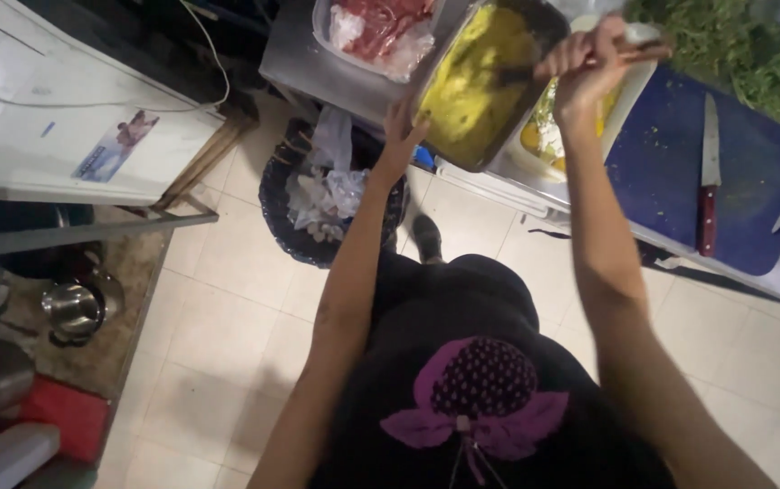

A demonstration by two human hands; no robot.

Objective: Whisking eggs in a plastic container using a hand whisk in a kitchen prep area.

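The steel counter up top has a clear tub of raw meat sitting on it, and next to that a blue cutting board with a red-handled knife lying flat on it, greens piled at the far end. Down on the beige tile floor there's a dark bin stuffed with plastic bags.

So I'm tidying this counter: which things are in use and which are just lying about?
In use: metal tray of yellow mix, tilted by left hand; chopsticks in right hand.
Lying about: knife, blue cutting board, meat tub, herbs, bin.
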